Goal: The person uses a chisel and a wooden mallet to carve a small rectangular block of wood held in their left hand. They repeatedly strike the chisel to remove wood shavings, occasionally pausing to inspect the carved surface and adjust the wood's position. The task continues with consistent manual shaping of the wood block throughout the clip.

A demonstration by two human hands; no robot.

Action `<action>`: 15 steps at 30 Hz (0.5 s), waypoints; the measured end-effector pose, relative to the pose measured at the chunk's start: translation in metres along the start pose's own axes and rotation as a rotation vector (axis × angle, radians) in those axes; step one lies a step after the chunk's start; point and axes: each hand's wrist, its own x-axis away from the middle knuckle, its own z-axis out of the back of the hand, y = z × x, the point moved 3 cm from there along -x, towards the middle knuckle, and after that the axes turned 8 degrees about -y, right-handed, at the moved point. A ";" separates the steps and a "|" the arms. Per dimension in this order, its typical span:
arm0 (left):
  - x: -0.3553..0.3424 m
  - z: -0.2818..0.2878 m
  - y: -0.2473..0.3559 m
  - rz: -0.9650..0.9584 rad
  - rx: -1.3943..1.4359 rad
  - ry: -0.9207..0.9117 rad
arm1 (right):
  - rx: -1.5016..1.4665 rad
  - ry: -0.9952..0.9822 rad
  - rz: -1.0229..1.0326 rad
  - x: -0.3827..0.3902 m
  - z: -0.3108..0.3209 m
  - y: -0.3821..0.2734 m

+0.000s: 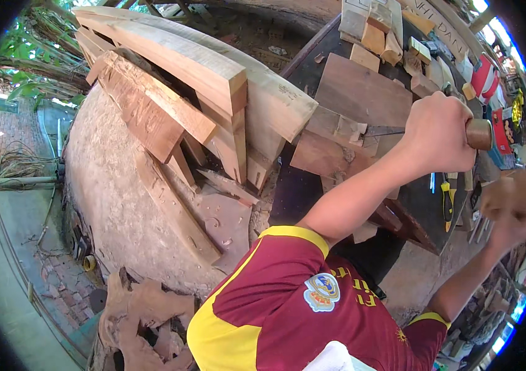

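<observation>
The pile of long timber beams (176,80) takes up the upper left of your view, resting on a rough rounded concrete surface (108,185) and leaning toward the dark tabletop (312,62) on the right. On that tabletop lies a broad flat wooden board (362,93), with a smaller reddish plank (325,154) just below it and a small notched wood block (343,130) sitting between the two. A cluster of pale offcut blocks (377,34) stands at the far end of the tabletop, well apart from where you work.

Your left hand (436,133) is closed in a full fist around the brown wooden handle of a chisel (424,130); the handle's end sticks out to the right of your fist, and the thin dark blade runs out to the left of it, its tip reaching the notched wood block. So the block lies just to the left of your fist, at the end of the blade.

Your right hand (510,210) is lower and to the right, blurred; it seems wrapped around something brown, but you cannot tell what, nor how tightly it is closed. A yellow-handled tool (447,207) lies on the tabletop between your two hands.
</observation>
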 end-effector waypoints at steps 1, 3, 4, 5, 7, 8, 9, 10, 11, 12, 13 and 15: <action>-0.001 -0.002 0.000 -0.010 -0.015 -0.035 | 0.100 -0.050 0.080 0.008 -0.011 -0.010; -0.002 -0.003 -0.002 -0.020 -0.029 -0.005 | 0.114 -0.069 0.189 0.018 -0.018 -0.021; -0.001 -0.003 -0.002 -0.025 -0.035 0.009 | 0.029 -0.061 0.083 0.017 -0.015 -0.019; 0.000 -0.004 -0.002 -0.019 -0.041 -0.002 | -0.057 -0.050 -0.024 0.017 -0.011 -0.016; 0.001 -0.007 0.002 -0.018 -0.038 -0.036 | -0.475 0.132 -0.192 0.018 0.000 0.007; 0.001 -0.010 0.004 -0.020 -0.079 -0.055 | -0.496 0.155 -0.216 0.031 -0.005 0.010; 0.001 -0.014 0.004 -0.024 -0.128 -0.072 | -0.524 0.181 -0.239 0.041 -0.010 0.002; 0.002 -0.017 0.004 -0.028 -0.181 -0.089 | -0.556 0.204 -0.258 0.050 -0.017 -0.007; 0.005 -0.015 0.001 -0.031 -0.215 -0.066 | -0.384 0.023 -0.107 0.065 -0.041 -0.029; 0.005 -0.020 0.000 -0.048 -0.218 -0.073 | -0.174 -0.144 0.021 0.076 -0.050 -0.036; 0.005 -0.023 -0.001 -0.065 -0.223 -0.078 | -0.265 -0.165 0.006 0.076 -0.048 -0.028; 0.005 -0.025 -0.001 -0.046 -0.224 -0.108 | -0.442 -0.209 -0.019 0.075 -0.042 -0.011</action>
